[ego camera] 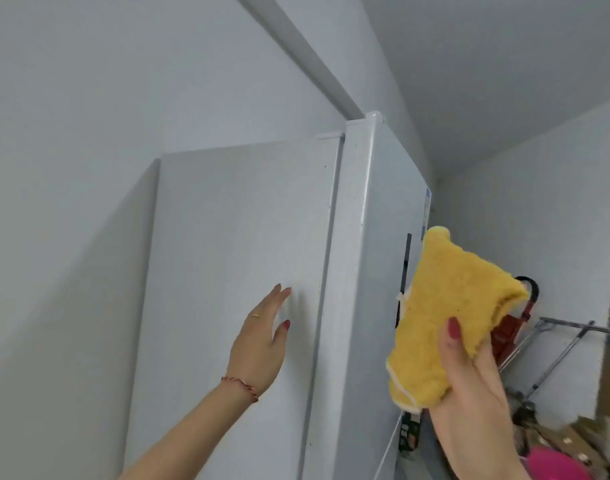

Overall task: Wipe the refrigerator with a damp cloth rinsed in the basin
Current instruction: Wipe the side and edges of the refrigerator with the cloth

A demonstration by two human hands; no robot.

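White walls and a sloped ceiling surround a tall white refrigerator (pixel 234 271), seen from its side panel. The left hand (pixel 262 341) is open, fingers stretched, and its fingertips are at the side panel. The right hand (pixel 469 386) grips a yellow cloth (pixel 445 317), raised in the air just beside the front edge of the refrigerator. At the lower right corner a pink basin (pixel 556 465) is partly visible.

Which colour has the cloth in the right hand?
Yellow: the cloth, held in the right hand, head view.
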